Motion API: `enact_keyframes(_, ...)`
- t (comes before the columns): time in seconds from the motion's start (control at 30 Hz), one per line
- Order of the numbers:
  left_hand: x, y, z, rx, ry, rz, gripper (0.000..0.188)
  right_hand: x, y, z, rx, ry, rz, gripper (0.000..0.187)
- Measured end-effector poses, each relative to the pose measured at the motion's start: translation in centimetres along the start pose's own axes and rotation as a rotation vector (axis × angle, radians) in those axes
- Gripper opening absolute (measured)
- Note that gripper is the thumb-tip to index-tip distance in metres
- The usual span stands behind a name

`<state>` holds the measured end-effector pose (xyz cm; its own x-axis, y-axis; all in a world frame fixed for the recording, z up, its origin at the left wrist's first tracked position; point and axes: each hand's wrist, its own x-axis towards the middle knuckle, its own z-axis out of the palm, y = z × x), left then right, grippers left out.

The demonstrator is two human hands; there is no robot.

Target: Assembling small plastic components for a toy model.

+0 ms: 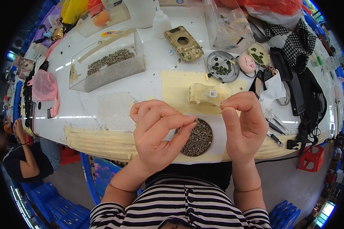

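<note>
Two bare hands show, one left hand and one right hand. There is one round dish of grey pieces, too many and too small to count, and one long clear box of similar ones. The tabletop also carries one camouflage vehicle model, one tape-covered block, two dishes of green pieces, one clear and one cream, one white squeeze bottle and one pink mesh basket.

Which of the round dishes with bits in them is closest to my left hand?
The dish of grey bits, partly hidden by your left hand; the clear dish and cream dish lie farther off, beyond your right hand.
</note>
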<state>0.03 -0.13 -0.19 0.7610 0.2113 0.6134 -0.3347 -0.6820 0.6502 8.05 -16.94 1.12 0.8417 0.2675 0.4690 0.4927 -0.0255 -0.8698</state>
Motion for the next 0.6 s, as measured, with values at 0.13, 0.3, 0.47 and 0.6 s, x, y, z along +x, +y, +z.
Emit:
enact_keyframes(0.13, 0.0, -0.1, 0.0, -0.001, 0.000, 0.004, 0.024, 0.0, 0.0, -0.2, 0.010, 0.064, 0.016, 0.009)
enact_keyframes(0.3, -0.1, -0.1, 0.1, -0.017, 0.008, 0.006, 0.023, 1.0, 0.7, -0.6, -0.465, 0.144, -0.269, 0.015)
enact_keyframes(0.47, -0.1, -0.2, 0.1, -0.050, 0.016, 0.004, 0.025, 1.4, 0.8, -0.1, -0.691, 0.075, -0.326, 0.019)
enact_keyframes(0.6, -0.3, -0.5, -0.2, -0.101, 0.021, 0.035, 0.027, 0.5, -0.4, 0.0, -0.560, 0.025, -0.292, 0.019)
